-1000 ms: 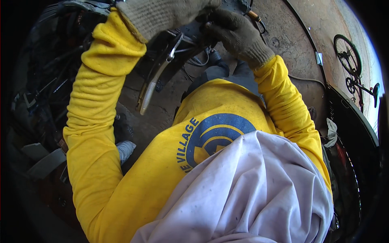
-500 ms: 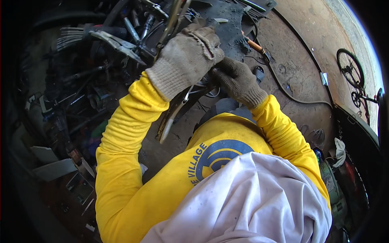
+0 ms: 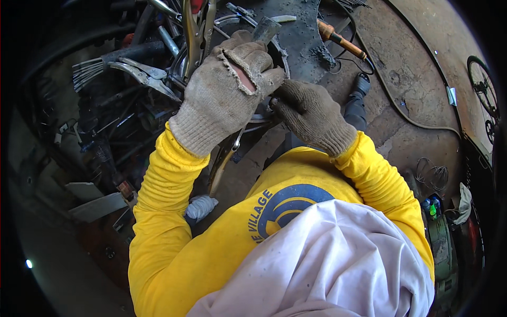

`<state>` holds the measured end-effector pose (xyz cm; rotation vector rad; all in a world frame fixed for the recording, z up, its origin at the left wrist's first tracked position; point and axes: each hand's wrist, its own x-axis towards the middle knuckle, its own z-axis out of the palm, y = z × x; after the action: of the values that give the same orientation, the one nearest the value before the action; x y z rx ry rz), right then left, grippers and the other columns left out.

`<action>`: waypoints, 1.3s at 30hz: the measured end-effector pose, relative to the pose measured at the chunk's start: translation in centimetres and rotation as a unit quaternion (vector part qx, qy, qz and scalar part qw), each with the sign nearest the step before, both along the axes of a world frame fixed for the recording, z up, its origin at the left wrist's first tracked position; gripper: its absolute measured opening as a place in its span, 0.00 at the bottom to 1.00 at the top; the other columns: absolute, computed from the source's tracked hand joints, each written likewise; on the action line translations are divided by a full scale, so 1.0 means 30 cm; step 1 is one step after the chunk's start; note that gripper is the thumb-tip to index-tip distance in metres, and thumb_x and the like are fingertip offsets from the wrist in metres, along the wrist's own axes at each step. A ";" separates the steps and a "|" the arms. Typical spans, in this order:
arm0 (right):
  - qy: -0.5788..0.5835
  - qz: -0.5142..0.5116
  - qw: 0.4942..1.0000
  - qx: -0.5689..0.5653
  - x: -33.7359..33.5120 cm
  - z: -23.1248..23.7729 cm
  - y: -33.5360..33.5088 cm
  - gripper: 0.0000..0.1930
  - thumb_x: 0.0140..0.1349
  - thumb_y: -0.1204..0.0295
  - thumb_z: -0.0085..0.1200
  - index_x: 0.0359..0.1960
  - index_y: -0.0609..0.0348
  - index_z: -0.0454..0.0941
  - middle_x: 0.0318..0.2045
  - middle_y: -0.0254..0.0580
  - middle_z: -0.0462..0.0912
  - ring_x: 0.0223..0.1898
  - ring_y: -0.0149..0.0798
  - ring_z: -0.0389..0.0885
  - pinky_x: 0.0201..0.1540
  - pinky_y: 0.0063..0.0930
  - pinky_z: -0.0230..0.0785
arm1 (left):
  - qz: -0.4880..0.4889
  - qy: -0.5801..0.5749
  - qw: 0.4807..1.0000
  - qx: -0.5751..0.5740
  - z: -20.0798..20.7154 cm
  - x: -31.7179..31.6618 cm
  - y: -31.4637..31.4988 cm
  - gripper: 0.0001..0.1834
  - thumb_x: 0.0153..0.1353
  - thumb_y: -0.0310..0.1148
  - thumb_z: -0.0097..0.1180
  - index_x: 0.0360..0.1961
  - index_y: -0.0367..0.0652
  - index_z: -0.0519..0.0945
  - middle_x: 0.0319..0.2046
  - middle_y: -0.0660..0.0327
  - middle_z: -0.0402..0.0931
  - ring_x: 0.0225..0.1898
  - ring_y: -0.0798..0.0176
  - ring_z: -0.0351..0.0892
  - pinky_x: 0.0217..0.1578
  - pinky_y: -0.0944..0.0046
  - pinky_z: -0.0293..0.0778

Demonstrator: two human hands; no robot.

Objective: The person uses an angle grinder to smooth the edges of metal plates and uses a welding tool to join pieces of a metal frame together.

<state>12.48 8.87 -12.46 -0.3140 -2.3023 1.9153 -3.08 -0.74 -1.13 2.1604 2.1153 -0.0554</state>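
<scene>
My left hand [image 3: 232, 84], in a worn grey knit glove torn open across the back, is closed, its fingers curled. A grey metal piece [image 3: 266, 30] pokes up beyond those fingers; whether they grip it is hidden. My right hand [image 3: 314, 113], in a darker knit glove, is closed with thumb and fingers pinched beside the left fingertips. What lies in the pinch cannot be made out. Brassy locking pliers [image 3: 193, 37] stand just past the left hand, and the arm of another clamp [image 3: 223, 166] hangs below the wrist. Both hands are over the edge of a dark metal work surface [image 3: 303, 37].
Left of my hands lie locking pliers [image 3: 145, 74], a wire brush [image 3: 90, 71] and jumbled metal tools. An orange-handled tool [image 3: 340, 39] with a cable [image 3: 393, 108] lies at the upper right. Farther right are a wire coil [image 3: 434, 175] and a bicycle wheel [image 3: 482, 87].
Both hands appear slightly lower in view, the left also further left, and the tear in its glove gapes wider. The grey metal piece now shows beyond the left fingers. The view has shifted.
</scene>
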 end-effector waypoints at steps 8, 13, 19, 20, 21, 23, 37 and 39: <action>-0.020 -0.003 1.000 -0.001 -0.010 -0.004 -0.009 0.16 0.67 0.61 0.55 0.51 0.55 0.82 0.41 0.53 0.85 0.45 0.58 0.83 0.49 0.48 0.75 | 0.002 0.009 1.000 0.023 -0.017 -0.008 -0.023 0.14 0.54 0.33 0.60 0.43 0.47 0.82 0.42 0.56 0.79 0.51 0.52 0.80 0.53 0.51 0.75; -0.020 0.014 0.993 -0.114 -0.010 -0.018 0.004 0.16 0.67 0.63 0.57 0.51 0.57 0.82 0.41 0.51 0.86 0.44 0.53 0.85 0.47 0.40 0.77 | 0.018 0.034 0.998 0.048 -0.030 0.000 -0.039 0.18 0.52 0.31 0.69 0.46 0.51 0.84 0.45 0.63 0.80 0.49 0.56 0.80 0.46 0.60 0.78; -0.098 -0.089 0.951 -0.279 0.073 0.013 0.156 0.16 0.69 0.66 0.57 0.55 0.59 0.81 0.41 0.43 0.88 0.37 0.36 0.86 0.43 0.31 0.78 | -0.026 0.035 0.989 0.138 -0.024 0.005 -0.015 0.10 0.55 0.31 0.65 0.40 0.47 0.85 0.41 0.60 0.82 0.40 0.59 0.83 0.38 0.62 0.79; -0.133 -0.144 0.919 -0.341 0.099 0.007 0.183 0.17 0.70 0.68 0.56 0.57 0.64 0.79 0.42 0.42 0.88 0.39 0.35 0.85 0.46 0.31 0.78 | -0.023 0.039 0.986 0.163 -0.027 0.005 -0.028 0.11 0.52 0.31 0.65 0.38 0.46 0.84 0.41 0.58 0.82 0.41 0.56 0.83 0.39 0.61 0.80; -0.134 -0.148 0.919 -0.339 0.136 -0.008 0.198 0.17 0.70 0.68 0.56 0.57 0.64 0.79 0.42 0.42 0.88 0.39 0.35 0.85 0.46 0.31 0.78 | -0.027 0.042 0.981 0.188 -0.026 0.008 -0.026 0.11 0.50 0.31 0.64 0.37 0.46 0.84 0.41 0.56 0.81 0.41 0.53 0.83 0.40 0.59 0.81; -0.137 -0.231 0.943 -0.199 0.207 -0.058 0.205 0.17 0.73 0.66 0.52 0.58 0.58 0.80 0.37 0.34 0.85 0.30 0.23 0.78 0.33 0.18 0.72 | -0.035 0.033 0.981 0.188 -0.021 0.006 -0.028 0.13 0.48 0.31 0.67 0.37 0.45 0.84 0.41 0.57 0.81 0.40 0.53 0.82 0.39 0.59 0.81; -0.062 -0.087 0.992 -0.065 0.198 -0.056 -0.035 0.16 0.67 0.62 0.62 0.53 0.51 0.85 0.44 0.40 0.88 0.40 0.32 0.87 0.45 0.26 0.80 | -0.118 0.097 0.962 0.228 -0.055 -0.006 -0.059 0.13 0.51 0.34 0.68 0.39 0.45 0.84 0.40 0.65 0.82 0.38 0.60 0.82 0.35 0.62 0.78; -0.058 -0.081 0.993 -0.067 0.154 -0.031 -0.047 0.15 0.66 0.60 0.62 0.51 0.51 0.86 0.44 0.41 0.89 0.42 0.35 0.88 0.46 0.29 0.80 | -0.103 0.090 0.963 0.231 -0.056 0.000 -0.062 0.13 0.52 0.34 0.68 0.39 0.45 0.84 0.40 0.65 0.82 0.38 0.59 0.82 0.35 0.61 0.78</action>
<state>17.10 7.45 -13.39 -0.6231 -2.1448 2.0221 -3.06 -2.60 -2.80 2.7306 2.1575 0.2601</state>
